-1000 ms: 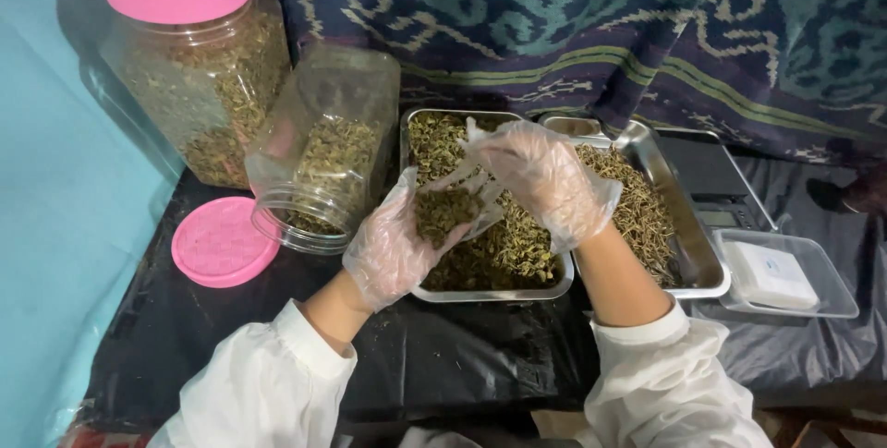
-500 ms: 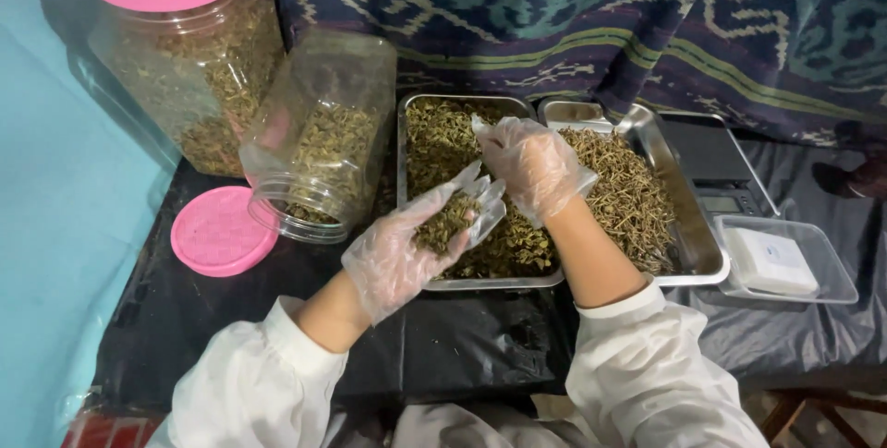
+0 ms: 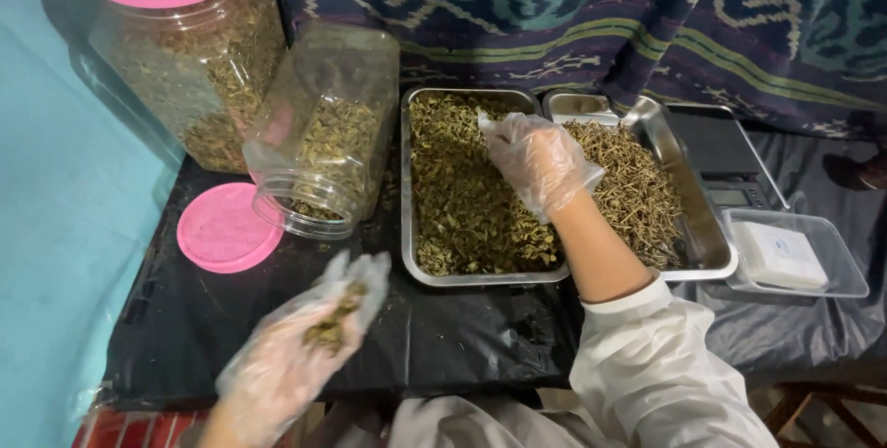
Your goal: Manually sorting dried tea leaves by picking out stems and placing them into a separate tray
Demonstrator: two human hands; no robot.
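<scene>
- Left hand [image 3: 296, 356], in a clear plastic glove, is cupped palm-up at the near edge of the black-covered surface [image 3: 443, 337], cradling a small heap of dried green herb bits [image 3: 331, 323].
- Right hand [image 3: 536, 160], gloved too, reaches into the rectangular steel tray of dried leaves [image 3: 467, 189], fingers bent down onto the far leaves; whether it pinches any, I cannot tell.
- Left of the tray lies a tipped clear plastic jar [image 3: 323, 139], its round pink lid [image 3: 228, 227] flat beside it.

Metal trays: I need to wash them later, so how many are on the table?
2. One metal tray of chopped dried leaves sits under the right hand; a second tray of dried stems touches its right side. Others may be out of view.
</scene>
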